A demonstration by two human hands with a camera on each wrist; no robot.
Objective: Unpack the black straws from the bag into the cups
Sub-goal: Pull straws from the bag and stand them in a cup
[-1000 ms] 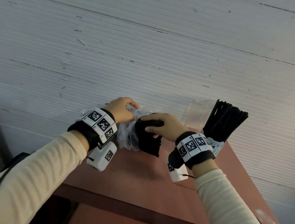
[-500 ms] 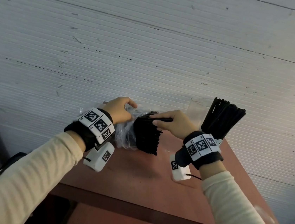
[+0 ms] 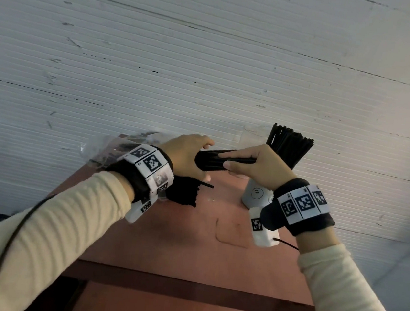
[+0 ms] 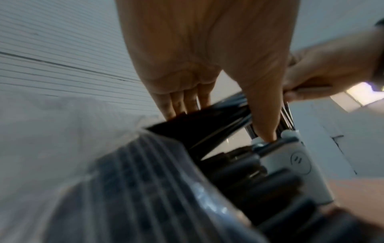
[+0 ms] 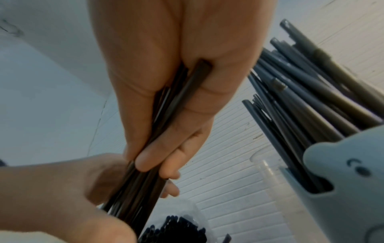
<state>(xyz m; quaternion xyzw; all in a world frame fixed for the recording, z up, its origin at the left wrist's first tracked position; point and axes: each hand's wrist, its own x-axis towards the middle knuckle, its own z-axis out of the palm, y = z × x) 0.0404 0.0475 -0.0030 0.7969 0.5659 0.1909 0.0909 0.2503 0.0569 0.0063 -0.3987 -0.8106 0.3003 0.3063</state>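
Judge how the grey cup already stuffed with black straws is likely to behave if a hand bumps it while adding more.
Probably tippy: the grey cup is narrow, and its black straws fan out well above the rim and lean right, so the load sits high. It likely weighs little, so a nudge from the right hand beside it might slide it on the smooth table.

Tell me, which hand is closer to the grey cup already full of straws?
Right. The right hand is just in front of the grey cup; the left hand is farther left, at the bundle's other end.
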